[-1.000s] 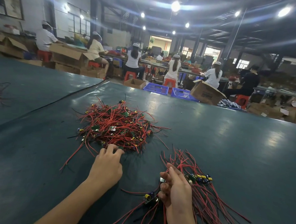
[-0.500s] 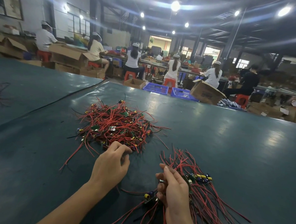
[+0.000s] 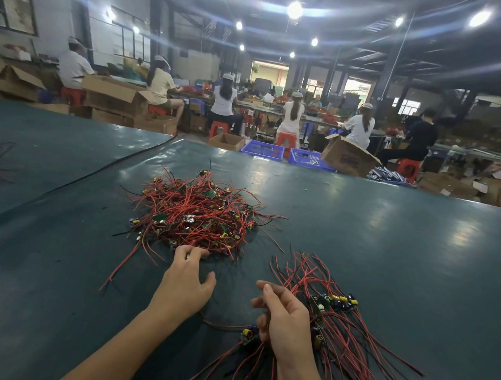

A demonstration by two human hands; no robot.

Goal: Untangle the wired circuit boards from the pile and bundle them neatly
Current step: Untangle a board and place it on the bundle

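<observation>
Red insulated wires, thin and springy, lay heaped in a tangled pile (image 3: 201,216) on the dull teal, faintly glossy table (image 3: 399,255). Small green boards with yellow and blue cylindrical parts poked out among them. The left hand (image 3: 185,279) reached to the pile's near edge, fingers bent with their tips on the nearest strands. Its thumb was splayed apart, and nothing was pinched that I could see. Nearer and to the right, the right hand (image 3: 286,316) clasped a sorted bundle (image 3: 341,325). Its lower fingers curled round the wires where the boards gathered, forefinger and thumb lifted loose, and the red leads fanned out across the table.
</observation>
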